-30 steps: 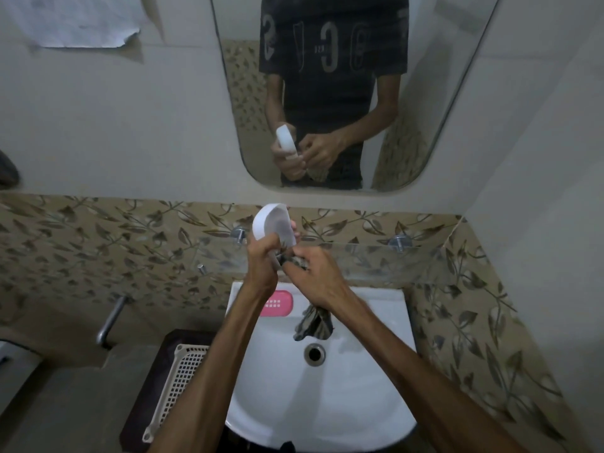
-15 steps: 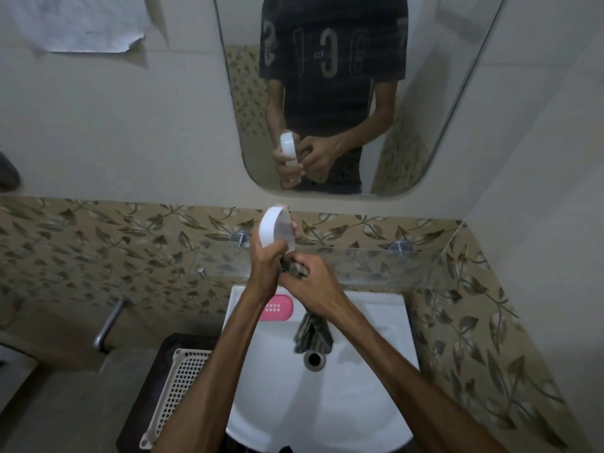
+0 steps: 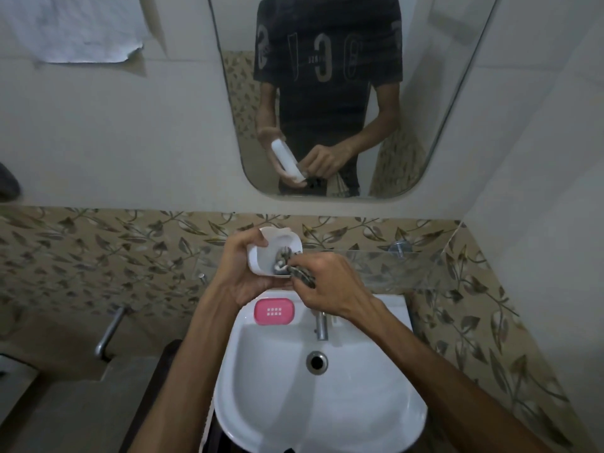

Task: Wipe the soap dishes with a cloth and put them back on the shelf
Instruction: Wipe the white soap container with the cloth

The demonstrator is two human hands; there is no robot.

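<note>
— What are the hands doing right now?

— The right hand [image 3: 330, 286] pinches a bunched dark cloth [image 3: 295, 269] and pushes it into the hollow of a white soap dish [image 3: 271, 248]. The left hand [image 3: 243, 266] grips that dish from the side, thumb over its rim, open face turned up toward the camera. Both are raised in front of the glass shelf [image 3: 392, 268].

— So the wiping is under way?

— I judge it so: the cloth is inside the white dish, and the dish is not on the shelf.

— And the other dishes?

— A pink soap dish [image 3: 274, 311] sits on the back ledge of the white sink [image 3: 320, 403], just left of the tap [image 3: 321, 326]. Whether it has been wiped I cannot tell.

— What is left, then?

— By my reading, finishing the white dish and setting it on the shelf, then dealing with the pink one if needed and shelving it too. No dish shows on the visible stretch of shelf. The mirror [image 3: 327, 93] above reflects the same grip.
</note>
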